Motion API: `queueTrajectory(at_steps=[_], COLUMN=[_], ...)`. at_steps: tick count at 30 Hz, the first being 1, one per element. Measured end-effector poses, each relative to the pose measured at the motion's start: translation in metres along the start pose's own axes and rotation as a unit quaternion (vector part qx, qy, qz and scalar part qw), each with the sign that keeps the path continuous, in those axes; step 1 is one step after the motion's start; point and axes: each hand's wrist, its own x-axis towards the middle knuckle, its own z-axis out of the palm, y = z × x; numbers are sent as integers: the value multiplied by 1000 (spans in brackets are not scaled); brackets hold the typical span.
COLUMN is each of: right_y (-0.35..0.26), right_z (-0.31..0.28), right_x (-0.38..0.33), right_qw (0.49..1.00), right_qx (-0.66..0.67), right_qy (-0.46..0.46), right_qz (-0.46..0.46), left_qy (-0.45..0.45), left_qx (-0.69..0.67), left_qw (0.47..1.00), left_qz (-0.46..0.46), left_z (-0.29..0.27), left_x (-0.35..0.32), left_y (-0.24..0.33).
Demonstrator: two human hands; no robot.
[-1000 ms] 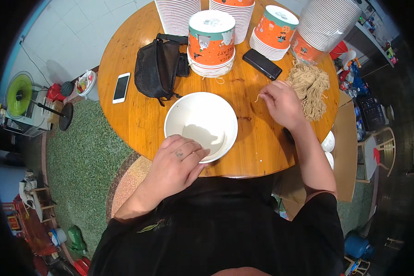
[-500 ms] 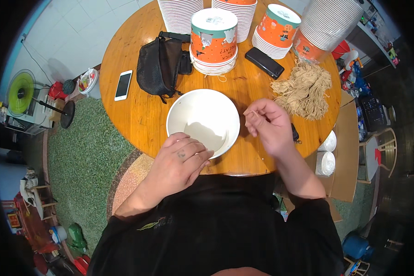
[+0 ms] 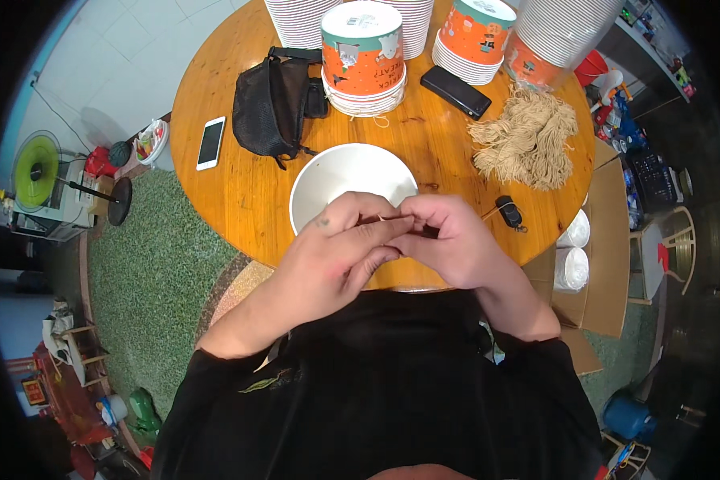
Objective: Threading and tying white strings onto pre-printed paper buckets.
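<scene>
A white-lined paper bucket (image 3: 332, 178) stands mouth up at the table's near side. My left hand (image 3: 336, 248) is closed over its near rim, fingers inside and thumb outside. Against its fingertips, my right hand (image 3: 452, 240) is pinched at the rim's right side. A bit of thin tan cord (image 3: 382, 218) shows between the fingers; most of it is hidden, as is the near rim. To the right lies a loose bundle of tan cords (image 3: 528, 140). Beyond the bucket stands an upside-down stack of orange printed buckets (image 3: 364, 68) with cord at its rims.
On the round wooden table (image 3: 244, 212) are a white phone (image 3: 210, 144), a black mesh bag (image 3: 268, 108), a black wallet-like case (image 3: 456, 92) and a key fob (image 3: 509, 212). More bucket stacks (image 3: 472, 44) line the far side. An open cardboard box (image 3: 608, 248) stands at the right.
My right hand has moved left from beside the bucket to meet my left hand at the rim. My left fingers have shifted up and right. The key fob has come into fuller view.
</scene>
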Motion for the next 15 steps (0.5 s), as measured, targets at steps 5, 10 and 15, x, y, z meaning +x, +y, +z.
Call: queueTrajectory(at_steps=[5,10,15], right_y=[1,1,2], right_z=[-8,-8,-1], right_x=[-3,-7,-7], right_qw=[999,998,996], right_qx=[33,48,-27], right_qy=[-10,-5,80], right_qz=[36,38,12], left_qy=[3,17,39], left_qx=[-42,-27,27], left_qw=[999,999,998], left_qz=[-13,-34,-48], left_z=[-1,1,5], left_x=[-2,-4,0], left_y=[-19,-17,-17])
